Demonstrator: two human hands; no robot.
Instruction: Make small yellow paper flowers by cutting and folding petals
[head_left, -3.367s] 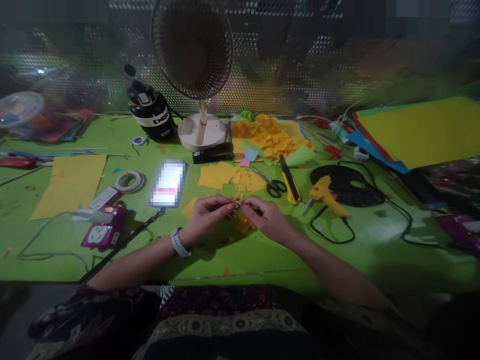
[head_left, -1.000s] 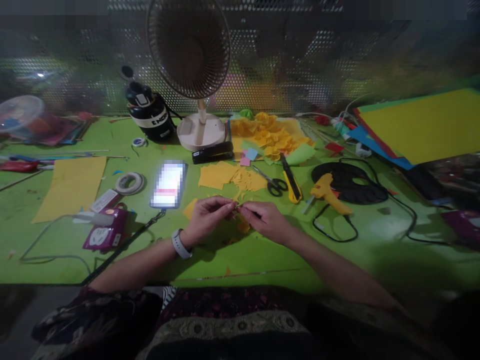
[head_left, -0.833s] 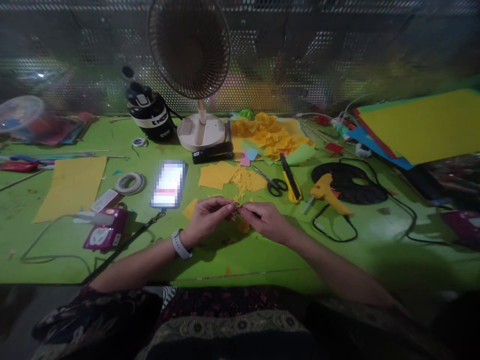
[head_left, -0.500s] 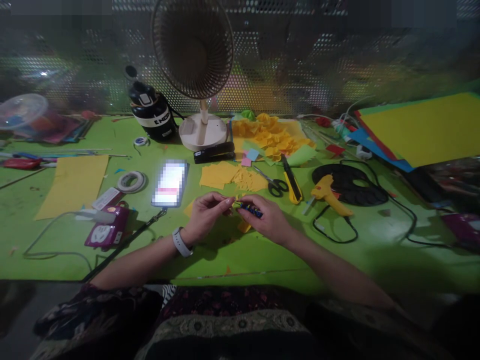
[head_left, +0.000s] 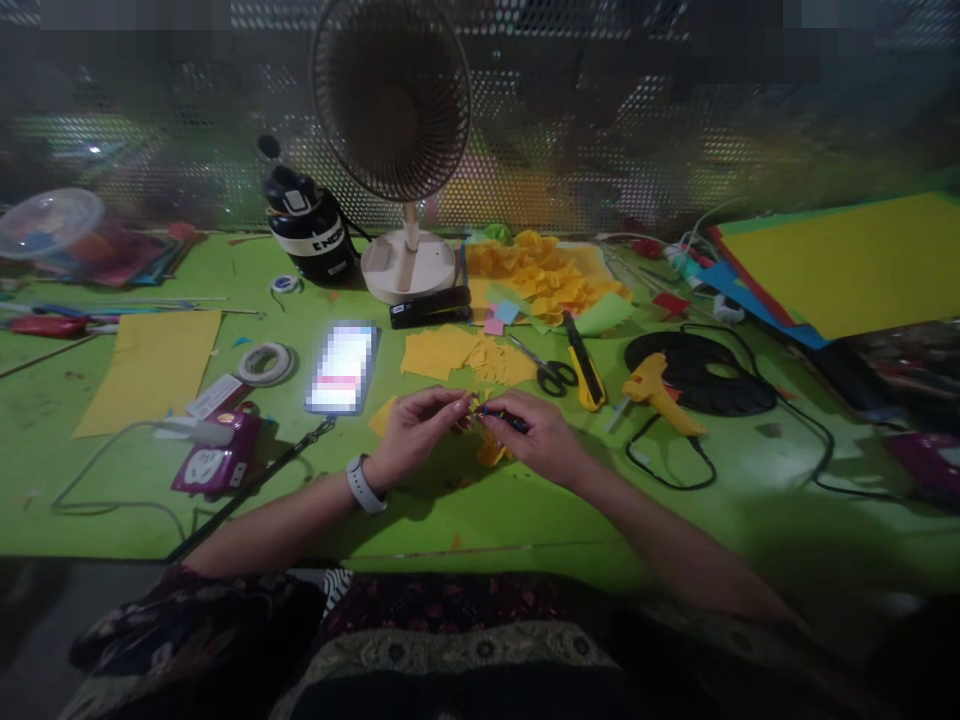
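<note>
Both my hands meet over the middle of the green table [head_left: 465, 510]. My left hand [head_left: 415, 432], a white watch on its wrist, pinches a small yellow paper piece [head_left: 472, 406] between thumb and fingers. My right hand [head_left: 536, 440] is closed on a thin dark tool [head_left: 501, 414] whose tip touches the paper. More yellow paper scraps [head_left: 491, 452] lie under my right hand. What the tool is cannot be made out.
Behind the hands lie cut yellow paper [head_left: 457, 352], scissors [head_left: 551, 372], a yellow cutter [head_left: 585, 362], a glue gun [head_left: 656, 392] with cable, a lit phone [head_left: 341, 368], tape [head_left: 264, 362] and a stapler [head_left: 429, 307]. A fan [head_left: 397, 150] and a black bottle [head_left: 311, 235] stand at the back. Coloured sheets [head_left: 847, 260] are stacked right.
My hands have stayed together at the same spot. The dark tool in my right hand has come into sight, and my fingers have shifted slightly on the paper piece.
</note>
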